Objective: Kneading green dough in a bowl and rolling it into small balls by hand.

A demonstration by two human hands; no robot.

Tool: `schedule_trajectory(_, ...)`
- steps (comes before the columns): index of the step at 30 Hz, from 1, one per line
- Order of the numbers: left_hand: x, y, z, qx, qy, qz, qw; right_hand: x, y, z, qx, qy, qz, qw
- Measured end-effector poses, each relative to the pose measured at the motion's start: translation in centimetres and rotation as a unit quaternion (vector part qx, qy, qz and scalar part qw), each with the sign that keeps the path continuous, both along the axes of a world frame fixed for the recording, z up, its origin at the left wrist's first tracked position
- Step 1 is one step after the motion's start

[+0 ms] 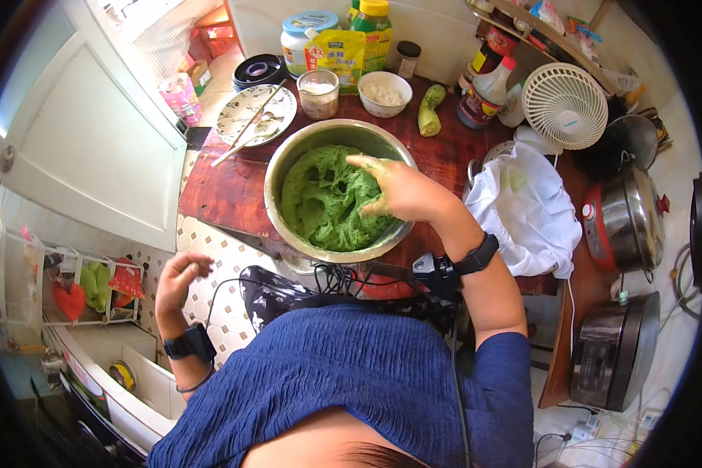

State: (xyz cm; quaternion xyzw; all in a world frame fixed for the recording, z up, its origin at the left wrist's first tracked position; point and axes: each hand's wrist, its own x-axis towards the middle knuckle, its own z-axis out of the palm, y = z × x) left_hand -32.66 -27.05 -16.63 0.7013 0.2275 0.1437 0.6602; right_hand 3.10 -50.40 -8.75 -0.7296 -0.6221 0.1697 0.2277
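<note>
A steel bowl (274, 219) on the red-brown wooden table holds a rough green dough (322, 199). My right hand (395, 190) reaches over the bowl's right side, fingers spread and smeared green, at the dough's surface; whether the fingertips touch it I cannot tell. Away from the table, at the lower left, my left hand (181, 281) hangs over the tiled floor with its fingers loosely curled and nothing visible in it. Behind the bowl stand a glass jar (318, 96) and a small bowl of whitish food (385, 96). A patterned plate (256, 117) bears chopsticks (251, 126).
A green vegetable piece (430, 111) and a sauce bottle (485, 93) stand behind, right of the bowl. White cloth (520, 210) covers a pot at right, near a white fan (564, 105). Cables (342, 281) hang at the table's front edge. A white door (93, 128) is at left.
</note>
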Motion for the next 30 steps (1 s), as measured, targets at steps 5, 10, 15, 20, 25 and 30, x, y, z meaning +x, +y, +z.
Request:
schedule_trajectory(5, 7.2, -3.4, 5.7, 0.090, -0.078, -0.069, 0.991, -2.1, -0.2, -3.2, -0.007, -0.122, -0.088, 0.989)
schedule_trajectory(10, 13.8, -8.0, 10.0, 0.307, -0.041, -0.165, 0.936, -0.9, -0.1, -1.2, 0.052, -0.081, -0.132, 0.987)
schedule_trajectory(15, 17.2, -9.2, 10.1, 0.349, -0.148, -0.152, 0.913, -1.2, -0.5, 0.1, 0.186, 0.131, -0.183, 0.956)
schedule_trajectory(20, 20.6, -9.4, 9.6, 0.402, -0.112, -0.167, 0.893, -1.7, 0.9, 0.5, 0.191, 0.359, -0.110, 0.907)
schedule_trajectory(25, 23.0, -9.3, 7.1, 0.377, -0.025, -0.140, 0.915, -1.8, 1.2, -0.4, 0.242, 0.446, -0.147, 0.849)
schedule_trajectory(30, 24.2, -7.6, 5.3, 0.387, 0.026, -0.114, 0.915, 0.0, 0.8, -1.4, 0.157, 0.046, -0.168, 0.972)
